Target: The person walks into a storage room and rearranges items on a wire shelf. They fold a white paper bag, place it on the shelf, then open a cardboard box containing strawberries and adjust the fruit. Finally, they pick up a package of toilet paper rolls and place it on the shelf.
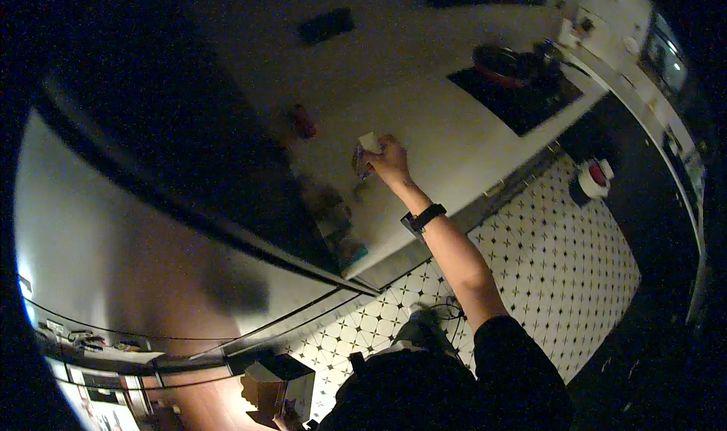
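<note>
My right hand, with a black watch on its wrist, reaches over the pale countertop. Its fingers are closed around a small pale, squarish object. Something that looks clear shows just below it, too blurred to name. A small red item stands on the counter beyond and to the left. At the bottom edge only a sliver of what looks like my left hand shows, against an open cardboard box. Its grip is hidden.
A red pan sits on the black cooktop. Dim, unclear items line the counter's left end, beside a tall dark unit. A white container with something red stands at the right. Patterned tiles cover the floor.
</note>
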A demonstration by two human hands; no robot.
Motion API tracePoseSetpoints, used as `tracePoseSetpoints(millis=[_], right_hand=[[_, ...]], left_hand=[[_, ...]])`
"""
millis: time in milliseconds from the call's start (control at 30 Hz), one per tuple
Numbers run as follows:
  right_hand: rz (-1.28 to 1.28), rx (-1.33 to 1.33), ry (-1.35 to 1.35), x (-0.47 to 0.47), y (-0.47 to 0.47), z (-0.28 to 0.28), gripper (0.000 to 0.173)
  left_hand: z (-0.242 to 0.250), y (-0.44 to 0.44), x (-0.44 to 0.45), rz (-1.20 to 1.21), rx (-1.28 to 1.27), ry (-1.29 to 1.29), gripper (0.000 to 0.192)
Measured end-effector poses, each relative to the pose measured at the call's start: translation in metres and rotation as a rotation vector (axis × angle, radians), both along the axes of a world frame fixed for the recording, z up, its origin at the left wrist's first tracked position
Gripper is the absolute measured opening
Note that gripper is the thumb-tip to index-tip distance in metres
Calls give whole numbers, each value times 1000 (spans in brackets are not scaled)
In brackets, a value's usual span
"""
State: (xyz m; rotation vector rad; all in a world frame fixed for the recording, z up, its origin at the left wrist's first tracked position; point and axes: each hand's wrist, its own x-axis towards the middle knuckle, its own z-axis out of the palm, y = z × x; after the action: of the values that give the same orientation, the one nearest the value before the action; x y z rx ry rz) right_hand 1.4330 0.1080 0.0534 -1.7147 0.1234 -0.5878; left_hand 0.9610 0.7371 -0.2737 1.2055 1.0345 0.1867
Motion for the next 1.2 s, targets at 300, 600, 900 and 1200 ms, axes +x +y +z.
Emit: tracePoseSetpoints(millis=[300, 600, 900, 1200], right_hand=[[54, -197, 87, 207, 67, -75, 59], [172, -226, 181, 238, 119, -114, 57], [142, -388, 134, 170, 71, -178, 53], [4, -131, -338, -34, 4, -54, 48]], left_hand=[[41, -132, -11, 265, 78, 127, 55], [66, -174, -29, 453, 135, 178, 43], [60, -212, -150, 708, 246, 81, 32], [46, -232, -220, 963, 431, -162, 20]])
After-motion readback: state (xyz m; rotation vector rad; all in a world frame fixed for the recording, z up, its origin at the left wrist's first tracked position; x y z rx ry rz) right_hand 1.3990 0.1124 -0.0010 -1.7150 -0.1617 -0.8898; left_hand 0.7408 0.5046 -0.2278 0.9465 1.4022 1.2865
